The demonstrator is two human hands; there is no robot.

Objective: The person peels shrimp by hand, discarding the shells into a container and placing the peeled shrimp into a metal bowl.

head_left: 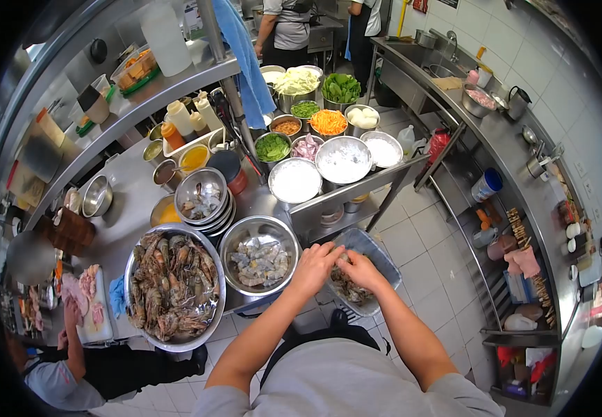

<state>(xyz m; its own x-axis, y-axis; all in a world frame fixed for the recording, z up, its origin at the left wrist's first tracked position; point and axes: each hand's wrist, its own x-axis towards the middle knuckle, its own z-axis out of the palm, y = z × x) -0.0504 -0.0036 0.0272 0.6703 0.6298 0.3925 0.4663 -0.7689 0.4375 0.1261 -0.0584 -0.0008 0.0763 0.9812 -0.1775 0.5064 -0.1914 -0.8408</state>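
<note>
My left hand (316, 265) and my right hand (358, 270) meet above a grey plastic bin (386, 267) that holds shrimp scraps (351, 290). The fingers of both are closed together around something small, which they hide. Just left of them a steel bowl (292, 240) contains peeled grey shrimp (259, 261). Farther left, a large steel basin (130, 306) is heaped with whole unpeeled shrimp (172, 281). Behind these, a smaller bowl (221, 182) with a few shrimp sits on a stack of bowls.
Bowls of vegetables (328, 122) and white powder (344, 158) stand beyond my hands. A co-worker (61, 375) at lower left handles meat by a white board (99, 326). Two people stand at the back. A steel shelf (169, 83) overhangs the left counter; a sink (412, 59) is back right.
</note>
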